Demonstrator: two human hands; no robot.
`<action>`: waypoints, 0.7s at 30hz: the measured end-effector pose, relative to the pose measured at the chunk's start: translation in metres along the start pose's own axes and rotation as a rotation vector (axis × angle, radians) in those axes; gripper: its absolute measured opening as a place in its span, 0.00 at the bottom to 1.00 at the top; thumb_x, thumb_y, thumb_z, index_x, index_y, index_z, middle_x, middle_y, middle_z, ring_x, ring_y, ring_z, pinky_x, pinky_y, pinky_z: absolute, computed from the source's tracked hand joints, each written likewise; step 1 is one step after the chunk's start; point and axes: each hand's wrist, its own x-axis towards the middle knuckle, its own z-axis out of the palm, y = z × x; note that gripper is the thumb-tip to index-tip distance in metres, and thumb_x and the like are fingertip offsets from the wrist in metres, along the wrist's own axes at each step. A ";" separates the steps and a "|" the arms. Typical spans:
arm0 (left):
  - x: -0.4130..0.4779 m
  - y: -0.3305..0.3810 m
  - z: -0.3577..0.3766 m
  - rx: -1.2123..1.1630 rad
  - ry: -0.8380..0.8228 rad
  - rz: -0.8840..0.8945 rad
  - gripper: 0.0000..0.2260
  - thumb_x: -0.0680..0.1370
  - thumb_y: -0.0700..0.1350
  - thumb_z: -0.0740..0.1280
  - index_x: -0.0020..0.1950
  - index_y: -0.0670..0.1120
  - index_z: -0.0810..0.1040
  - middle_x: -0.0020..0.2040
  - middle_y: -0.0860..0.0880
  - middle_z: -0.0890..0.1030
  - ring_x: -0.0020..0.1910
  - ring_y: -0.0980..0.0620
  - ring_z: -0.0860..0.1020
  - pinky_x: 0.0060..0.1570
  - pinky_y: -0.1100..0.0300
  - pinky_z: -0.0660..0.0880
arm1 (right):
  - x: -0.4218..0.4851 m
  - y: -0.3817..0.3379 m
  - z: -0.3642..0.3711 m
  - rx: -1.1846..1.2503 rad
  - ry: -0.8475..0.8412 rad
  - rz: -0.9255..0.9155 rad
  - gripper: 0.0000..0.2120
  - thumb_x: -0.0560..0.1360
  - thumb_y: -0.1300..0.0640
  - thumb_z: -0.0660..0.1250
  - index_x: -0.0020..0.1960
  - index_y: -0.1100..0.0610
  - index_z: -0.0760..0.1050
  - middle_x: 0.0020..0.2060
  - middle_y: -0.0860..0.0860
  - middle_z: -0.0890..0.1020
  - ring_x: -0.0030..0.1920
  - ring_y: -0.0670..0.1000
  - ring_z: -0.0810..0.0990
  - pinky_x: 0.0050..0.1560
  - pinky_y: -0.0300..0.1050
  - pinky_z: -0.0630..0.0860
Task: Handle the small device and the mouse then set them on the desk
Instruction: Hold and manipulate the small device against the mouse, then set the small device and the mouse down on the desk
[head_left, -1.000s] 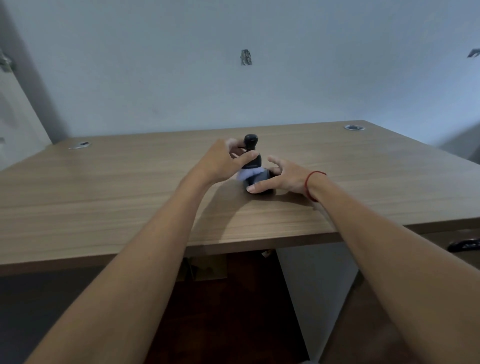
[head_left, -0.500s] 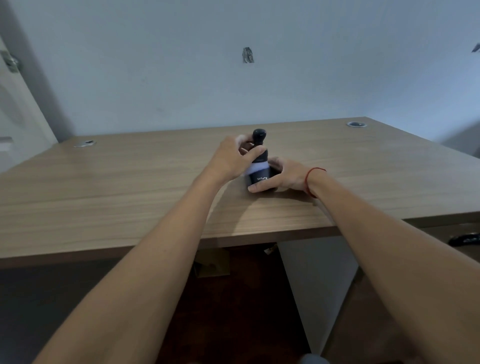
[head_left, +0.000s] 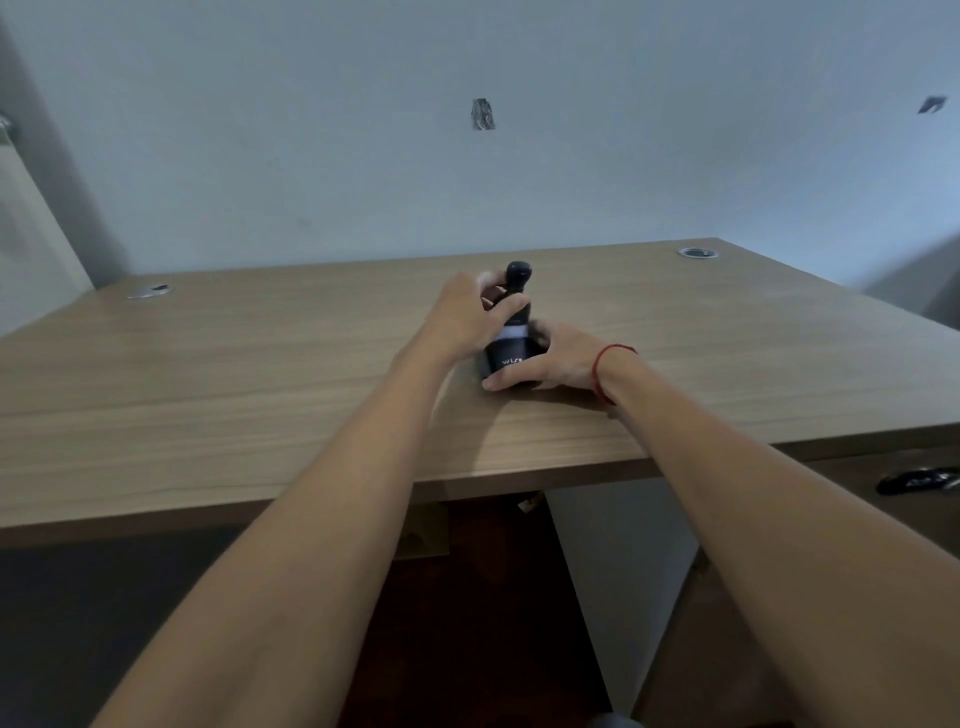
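Note:
A small black device (head_left: 518, 274) with a round head stands upright near the middle of the wooden desk (head_left: 260, 395). My left hand (head_left: 465, 319) is closed around its upper stem from the left. Below a white band sits a black body with white lettering, which looks like the mouse (head_left: 510, 361). My right hand (head_left: 553, 358) wraps this body from the right, thumb across its lower front, resting on the desk. Where the device ends and the mouse begins is hidden by my fingers.
Two round metal cable grommets sit at the desk's far corners, one on the left (head_left: 149, 291) and one on the right (head_left: 697, 253). A black object (head_left: 917, 480) lies on a lower surface at the right. A plain wall stands behind the desk.
The black body between my hands has turned up, so its lettered face now shows. Both hands have kept their hold in nearly the same spot.

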 end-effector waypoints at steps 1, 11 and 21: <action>0.000 -0.004 0.004 0.013 0.048 0.006 0.16 0.77 0.47 0.67 0.64 0.45 0.76 0.53 0.43 0.83 0.53 0.46 0.81 0.58 0.54 0.76 | 0.000 0.001 0.000 -0.003 0.000 0.004 0.45 0.52 0.41 0.82 0.66 0.49 0.72 0.59 0.46 0.80 0.60 0.49 0.79 0.61 0.51 0.77; -0.001 0.000 -0.037 -0.072 -0.283 -0.036 0.09 0.77 0.48 0.68 0.57 0.53 0.78 0.50 0.50 0.83 0.46 0.56 0.78 0.37 0.65 0.72 | 0.002 0.002 -0.002 0.008 0.002 0.011 0.48 0.52 0.41 0.83 0.69 0.50 0.71 0.61 0.45 0.79 0.61 0.48 0.78 0.60 0.49 0.77; -0.001 -0.046 -0.018 0.251 0.144 -0.022 0.12 0.73 0.48 0.71 0.53 0.44 0.82 0.48 0.43 0.85 0.48 0.45 0.82 0.51 0.52 0.78 | 0.000 0.007 0.000 0.034 0.053 -0.025 0.45 0.61 0.48 0.82 0.74 0.52 0.67 0.72 0.50 0.71 0.71 0.46 0.69 0.61 0.35 0.71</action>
